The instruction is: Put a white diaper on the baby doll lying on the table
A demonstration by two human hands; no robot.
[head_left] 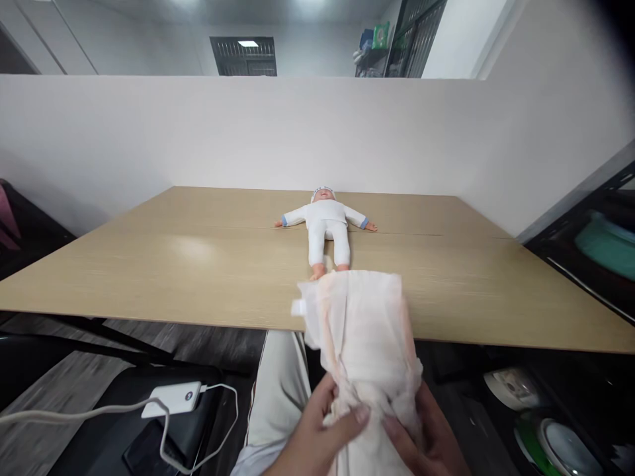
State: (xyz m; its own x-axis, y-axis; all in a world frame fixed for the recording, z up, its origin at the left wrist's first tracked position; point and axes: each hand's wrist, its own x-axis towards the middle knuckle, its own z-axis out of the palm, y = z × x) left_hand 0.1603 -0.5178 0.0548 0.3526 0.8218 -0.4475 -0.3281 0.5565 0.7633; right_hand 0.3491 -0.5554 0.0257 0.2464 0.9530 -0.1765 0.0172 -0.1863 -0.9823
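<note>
A white disposable diaper (pixel 370 324) is held up in front of me, its upper end spread flat and one tab sticking out on the left. My left hand (pixel 325 423) grips its gathered middle from the left, thumb on top. From the right, my right hand (pixel 426 433) pinches the same gathered part, with its fingers behind the diaper. Beyond it, a baby doll (pixel 326 228) in white clothes with blue cuffs lies on its back on the wooden table (pixel 223 264), arms stretched out. The diaper's upper edge covers part of the doll's feet.
At lower left, a white power bank (pixel 171 399) with a cable lies on a black chair (pixel 114 423), beside a dark phone-like object (pixel 153 449). A white wall (pixel 238 139) stands behind the table. Dark shelving with round items (pixel 565 443) is at right.
</note>
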